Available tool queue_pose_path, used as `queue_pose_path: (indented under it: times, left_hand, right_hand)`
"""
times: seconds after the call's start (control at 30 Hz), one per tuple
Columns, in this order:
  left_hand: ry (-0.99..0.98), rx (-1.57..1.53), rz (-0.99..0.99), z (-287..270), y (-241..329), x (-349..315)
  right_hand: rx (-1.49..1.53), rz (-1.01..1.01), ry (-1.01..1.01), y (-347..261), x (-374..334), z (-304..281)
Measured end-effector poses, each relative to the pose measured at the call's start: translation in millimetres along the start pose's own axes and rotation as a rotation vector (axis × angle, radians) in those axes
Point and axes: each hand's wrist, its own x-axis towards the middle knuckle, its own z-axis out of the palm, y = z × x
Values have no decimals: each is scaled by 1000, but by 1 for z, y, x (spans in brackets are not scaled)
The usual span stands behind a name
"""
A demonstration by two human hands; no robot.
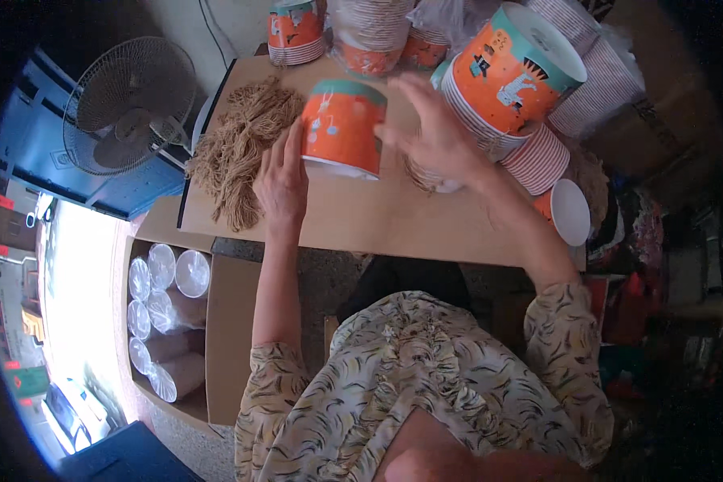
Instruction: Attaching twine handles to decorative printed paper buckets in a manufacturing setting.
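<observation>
An orange paper bucket (339, 128) with a green band and printed figures is upside down and slightly tilted over the cardboard-topped table. My left hand (282, 175) grips its left side, with the fingers laid along the wall. On the other side, my right hand (435, 128) is open with its fingers spread. The thumb comes close to the bucket's right wall; whether it touches I cannot tell. A heap of tan twine cords (249, 140) lies just left of my left hand. Beneath my right wrist, more cords (420, 173) are partly hidden.
Large stacks of orange buckets (506, 80) stand at the right, with one bucket (570, 212) tipped at the table's edge. More stacks (296, 32) line the far side. An open carton (217, 321) of wrapped stacks sits lower left, below a fan (128, 104).
</observation>
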Motion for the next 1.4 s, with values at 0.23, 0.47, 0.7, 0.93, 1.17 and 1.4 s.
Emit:
queue_pose_path:
  times: [0.23,0.47,0.7,0.93,1.17,1.4]
  left_hand:
    - [339,191,378,-77,36,71]
    - [555,265,551,-122,50,96]
    - [555,-519,391,-146,61,96]
    - [84,-1377,-441,-104,40,71]
    - [283,-1282,-157,-84,81,76]
    - [221,-1382,-324,-79,99,70]
  right_hand:
    - [600,321,-386,-13,95,-71]
    - [932,577,-458,-64,117,-126]
    - [1099,375,-329,-60,108,-151]
    - [680,207,-330,-3,92,-252]
    - [660,148,-358,-21,59,-243]
    - [768,150,-238,-40,45,-235]
